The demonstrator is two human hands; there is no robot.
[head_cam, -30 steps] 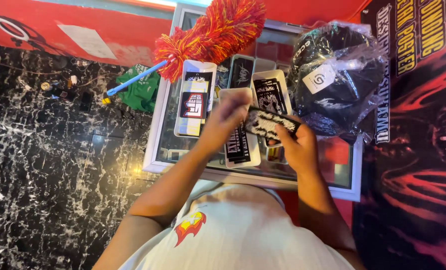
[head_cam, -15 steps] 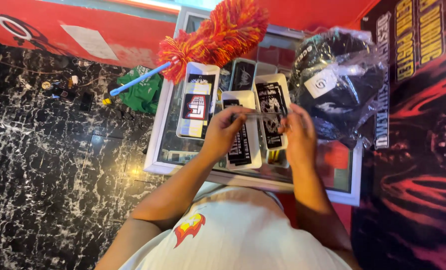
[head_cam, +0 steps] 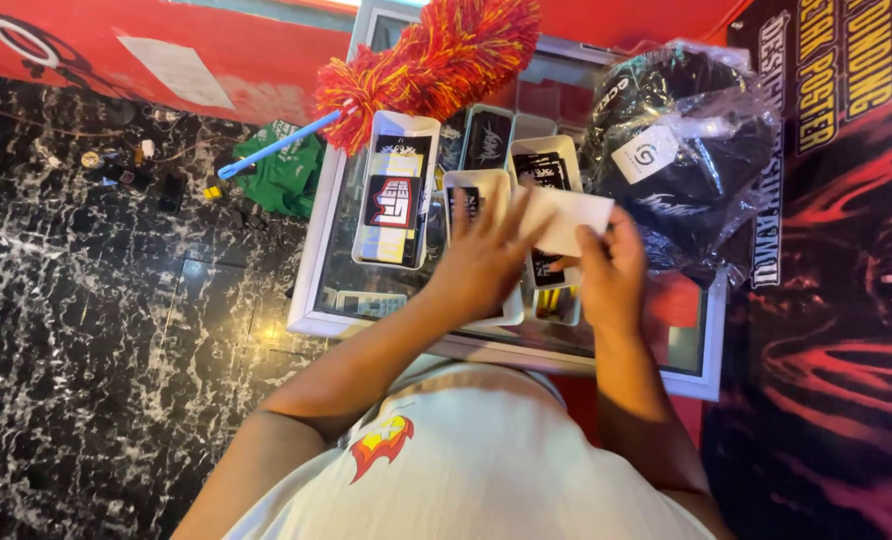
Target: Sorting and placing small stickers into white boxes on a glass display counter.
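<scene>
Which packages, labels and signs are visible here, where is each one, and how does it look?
White card: held in right hand, rectangular, blank side up.
Clear plastic bag: top right, holds black items, round white tag.
Sticker trays: on glass case, white, with black stickers.
Poster: right edge, black, red, yellow.

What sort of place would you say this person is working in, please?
Probably a small shop counter: a glass-topped display case carries white trays of black stickers or cards, and bagged black goods with a tag sit beside them.
</scene>
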